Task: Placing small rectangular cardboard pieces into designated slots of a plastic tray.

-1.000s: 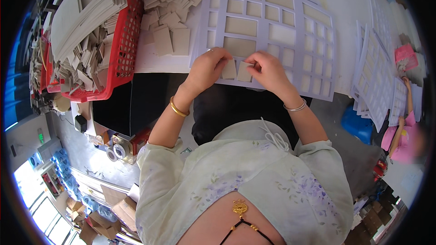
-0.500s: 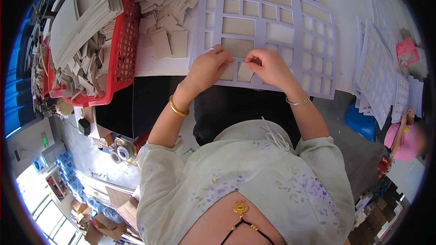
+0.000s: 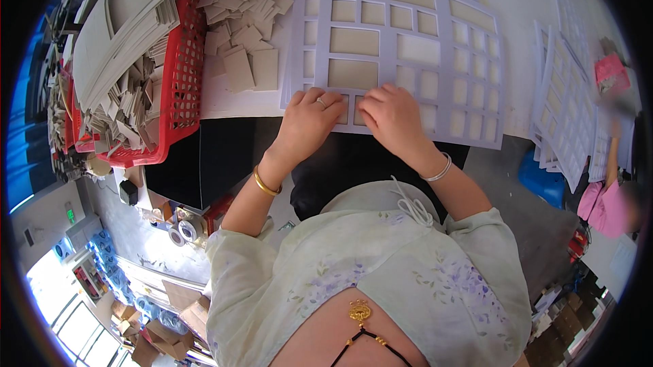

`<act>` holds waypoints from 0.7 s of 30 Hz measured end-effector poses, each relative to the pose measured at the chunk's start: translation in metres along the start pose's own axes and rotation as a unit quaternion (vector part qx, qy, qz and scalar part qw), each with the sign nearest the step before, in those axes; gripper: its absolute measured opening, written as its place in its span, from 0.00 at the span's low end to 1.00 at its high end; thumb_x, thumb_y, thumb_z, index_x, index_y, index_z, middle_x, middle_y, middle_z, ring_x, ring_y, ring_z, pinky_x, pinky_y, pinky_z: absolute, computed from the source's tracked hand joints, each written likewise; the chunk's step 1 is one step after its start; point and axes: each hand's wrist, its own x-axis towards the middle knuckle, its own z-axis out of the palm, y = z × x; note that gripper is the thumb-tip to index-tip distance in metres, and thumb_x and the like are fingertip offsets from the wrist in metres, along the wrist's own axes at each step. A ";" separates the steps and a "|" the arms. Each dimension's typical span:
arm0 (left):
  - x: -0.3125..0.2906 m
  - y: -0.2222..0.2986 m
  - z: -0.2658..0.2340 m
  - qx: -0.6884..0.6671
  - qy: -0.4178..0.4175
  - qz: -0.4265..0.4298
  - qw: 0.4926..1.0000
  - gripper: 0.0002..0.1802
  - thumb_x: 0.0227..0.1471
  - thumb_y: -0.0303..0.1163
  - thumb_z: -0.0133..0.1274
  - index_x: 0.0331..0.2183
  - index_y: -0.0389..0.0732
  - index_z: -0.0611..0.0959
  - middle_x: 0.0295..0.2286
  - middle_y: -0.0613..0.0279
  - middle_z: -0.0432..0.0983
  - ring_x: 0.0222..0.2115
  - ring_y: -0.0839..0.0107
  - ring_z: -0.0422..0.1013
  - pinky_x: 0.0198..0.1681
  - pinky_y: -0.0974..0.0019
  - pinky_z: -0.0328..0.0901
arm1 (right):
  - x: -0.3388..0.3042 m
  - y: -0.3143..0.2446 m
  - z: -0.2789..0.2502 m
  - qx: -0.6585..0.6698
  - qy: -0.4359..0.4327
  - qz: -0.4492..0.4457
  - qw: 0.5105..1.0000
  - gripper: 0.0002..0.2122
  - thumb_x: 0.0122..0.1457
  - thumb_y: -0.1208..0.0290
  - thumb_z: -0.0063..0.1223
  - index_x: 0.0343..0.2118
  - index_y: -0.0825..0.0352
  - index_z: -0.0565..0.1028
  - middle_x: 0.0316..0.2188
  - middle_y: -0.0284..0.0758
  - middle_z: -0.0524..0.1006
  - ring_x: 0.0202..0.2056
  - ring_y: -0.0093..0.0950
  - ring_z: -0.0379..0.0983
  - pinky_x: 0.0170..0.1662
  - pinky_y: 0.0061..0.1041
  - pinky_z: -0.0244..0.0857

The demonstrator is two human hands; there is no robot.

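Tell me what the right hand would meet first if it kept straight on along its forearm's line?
Probably a bar of the white windowed panel, then the large beige rectangle just beyond the right hand, though depth is unclear.

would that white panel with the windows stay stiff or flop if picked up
The white panel would probably flex somewhat, being broad and flat with many windows. Its narrow strips look likeliest to bend first. It seems unlikely to roll, since it lies flat, mostly on the table.
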 end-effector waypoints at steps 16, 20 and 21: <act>-0.019 0.007 0.000 -0.060 -0.002 -0.047 0.997 0.27 0.40 0.39 0.63 0.45 0.45 0.78 0.48 0.61 0.70 0.50 0.59 0.64 0.52 0.56 0.56 | -0.058 -0.023 -0.020 0.087 0.007 -0.010 0.996 0.11 0.52 0.70 0.57 0.39 0.62 0.76 0.37 0.29 0.73 0.39 0.26 0.69 0.38 0.26 0.59; -0.026 -0.001 0.008 -0.080 0.097 -0.099 0.987 0.43 0.38 0.45 0.65 0.54 0.39 0.68 0.55 0.49 0.61 0.54 0.53 0.60 0.56 0.53 0.54 | -0.124 0.006 -0.013 0.588 -0.070 0.406 0.696 0.12 0.60 0.61 0.53 0.43 0.62 0.73 0.33 0.32 0.78 0.26 0.17 0.71 0.27 0.17 0.63; -0.028 -0.006 0.012 -0.090 0.122 -0.126 0.980 0.46 0.38 0.46 0.65 0.56 0.37 0.65 0.57 0.47 0.58 0.56 0.51 0.58 0.57 0.53 0.53 | -0.131 0.014 -0.015 0.582 -0.062 0.410 0.699 0.12 0.60 0.61 0.53 0.43 0.62 0.73 0.33 0.32 0.78 0.26 0.17 0.71 0.27 0.17 0.63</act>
